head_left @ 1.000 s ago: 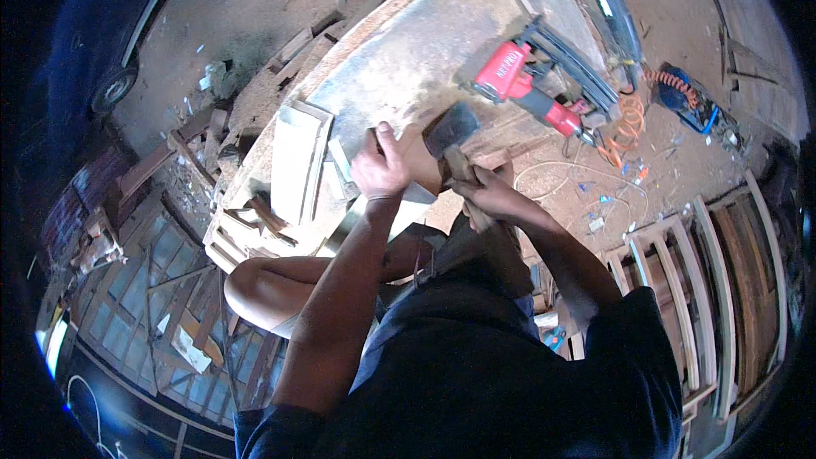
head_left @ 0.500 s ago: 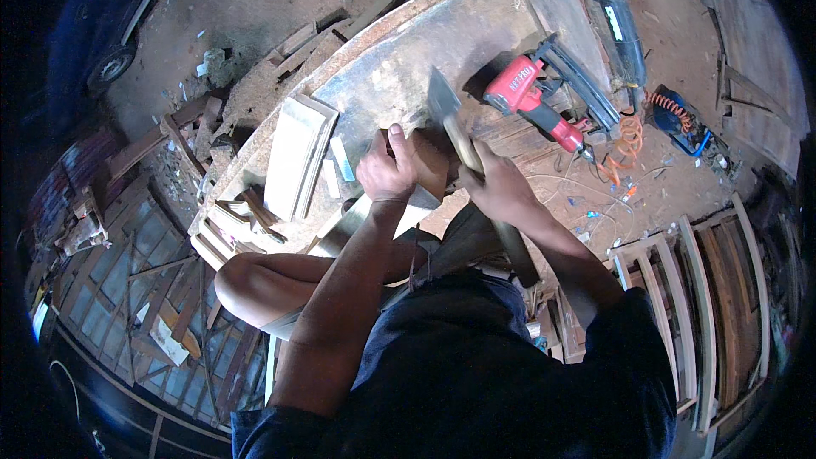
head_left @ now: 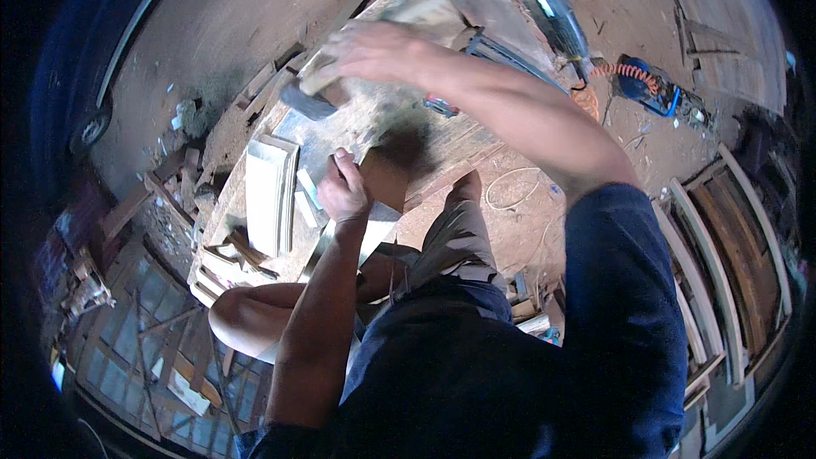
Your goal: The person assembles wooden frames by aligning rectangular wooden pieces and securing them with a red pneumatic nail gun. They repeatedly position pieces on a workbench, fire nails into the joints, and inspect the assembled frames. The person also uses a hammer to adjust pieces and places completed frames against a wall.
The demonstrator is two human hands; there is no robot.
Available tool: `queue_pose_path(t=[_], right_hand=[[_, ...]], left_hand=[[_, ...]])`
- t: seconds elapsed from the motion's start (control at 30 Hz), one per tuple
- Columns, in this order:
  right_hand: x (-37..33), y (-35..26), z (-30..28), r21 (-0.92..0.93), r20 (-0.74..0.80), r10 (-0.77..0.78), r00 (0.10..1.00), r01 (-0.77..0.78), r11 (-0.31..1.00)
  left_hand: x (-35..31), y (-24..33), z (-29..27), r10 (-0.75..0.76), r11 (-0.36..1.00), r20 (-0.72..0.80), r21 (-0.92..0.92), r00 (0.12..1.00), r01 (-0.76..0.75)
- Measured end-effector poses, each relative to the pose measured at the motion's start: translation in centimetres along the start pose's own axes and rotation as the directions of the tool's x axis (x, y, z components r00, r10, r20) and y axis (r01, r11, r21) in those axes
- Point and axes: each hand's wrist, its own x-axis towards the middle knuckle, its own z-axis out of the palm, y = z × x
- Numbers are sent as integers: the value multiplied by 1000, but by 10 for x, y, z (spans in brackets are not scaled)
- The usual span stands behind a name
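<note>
My left hand (head_left: 345, 193) is closed at the left side of a brown wooden block (head_left: 384, 177), thumb up on its edge. The block stands at the near side of a worn wooden worktop (head_left: 374, 132). My right hand (head_left: 370, 53), smeared by motion, is raised over the far left of the worktop. It grips a wooden-handled bladed tool, whose dark end (head_left: 308, 102) shows blurred below the fingers. Behind my right forearm lies a nail gun (head_left: 510, 59); its red body is mostly hidden.
A stack of pale boards (head_left: 270, 195) lies on the worktop's left. At the far right are an angle grinder (head_left: 557, 13) and a coiled orange hose (head_left: 625, 75). Slatted wooden frames (head_left: 722, 246) stand at right. Wood scraps (head_left: 263, 85) lie beyond the left edge.
My right hand has swung up and across to the left with the bladed tool, from beside the block. The left hand stays at the block. The whole view has shifted somewhat.
</note>
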Motion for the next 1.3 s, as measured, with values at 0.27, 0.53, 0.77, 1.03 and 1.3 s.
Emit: queue_pose_path(t=[0.27, 0.53, 0.77, 1.03, 1.3], right_hand=[[-43, -45, -7, 285, -301, 495, 815, -418, 863], [-202, -117, 29, 130, -9, 896, 443, -888, 441], [-198, -89, 10, 230, 184, 908, 376, -915, 332], [-195, -90, -46, 841, 500, 728, 470, -465, -277], [-169, -69, 16, 543, 828, 243, 505, -612, -575]], left_hand=[[-2, -5, 4, -36, 999, 6, -17, 999, 36], [-2, -3, 4, -51, 998, -8, 23, 999, 51], [-2, -8, 5, -69, 996, 26, 64, 997, 68], [-3, -8, 11, -62, 997, -11, 45, 998, 63], [-3, -11, 8, -26, 997, -19, 74, 999, 27]])
